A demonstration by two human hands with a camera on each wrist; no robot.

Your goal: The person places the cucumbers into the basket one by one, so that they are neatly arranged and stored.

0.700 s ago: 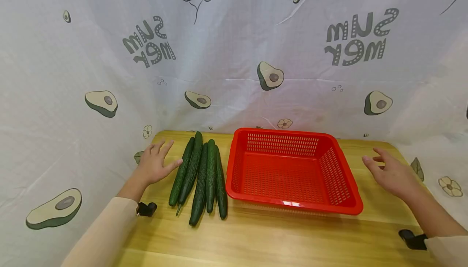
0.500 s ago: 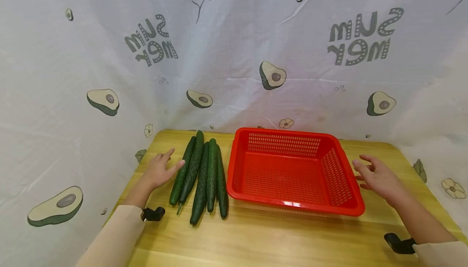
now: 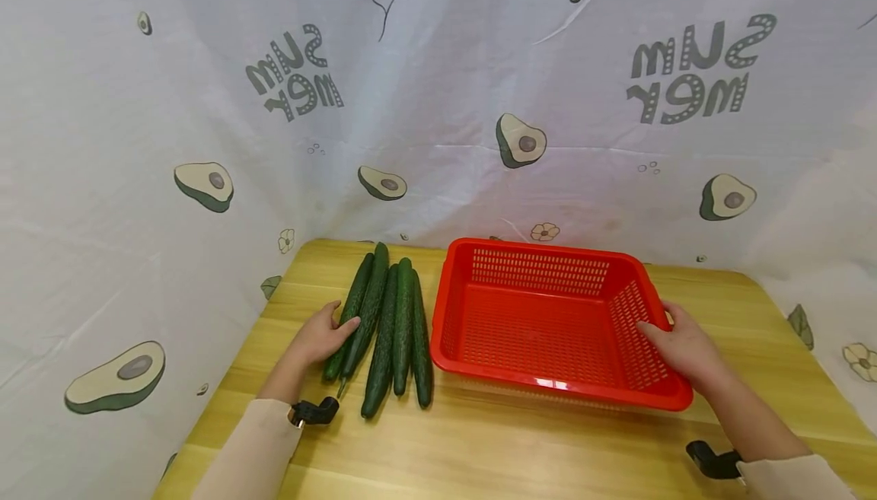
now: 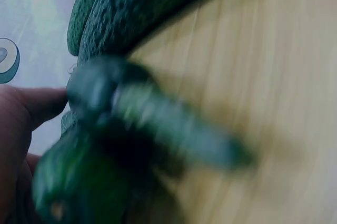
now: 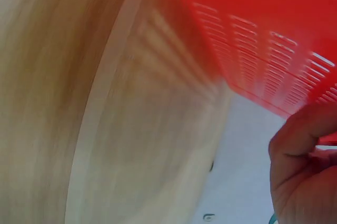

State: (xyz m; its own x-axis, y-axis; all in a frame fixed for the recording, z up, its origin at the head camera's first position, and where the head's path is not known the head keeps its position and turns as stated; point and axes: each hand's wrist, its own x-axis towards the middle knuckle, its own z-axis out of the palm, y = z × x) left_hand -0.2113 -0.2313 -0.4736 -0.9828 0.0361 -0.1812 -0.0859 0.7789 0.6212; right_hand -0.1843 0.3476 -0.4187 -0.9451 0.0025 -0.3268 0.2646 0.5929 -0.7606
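Several long dark green cucumbers lie side by side on the wooden table [image 3: 479, 454]. My left hand [image 3: 320, 339] is at the two leftmost ones. Its thumb touches the stemmed cucumber [image 3: 373, 296], while the other fingers go behind the outer cucumber [image 3: 357, 287] and are partly hidden. The left wrist view is blurred, with the stem end [image 4: 179, 126] close to the camera. My right hand [image 3: 685, 351] grips the right side of the red plastic basket [image 3: 548, 384], thumb inside the wall and fingers outside. Nothing lies in the basket.
Three more cucumbers [image 3: 403, 325] lie between the left hand and the basket. A white cloth [image 3: 445, 89] printed with avocados hangs behind and beside the table. Each wrist wears a small black camera [image 3: 315, 411].
My left hand has moved right and onto the leftmost cucumbers. The right hand has moved left and taken hold of the basket's right side. Cucumbers and basket stay in place.
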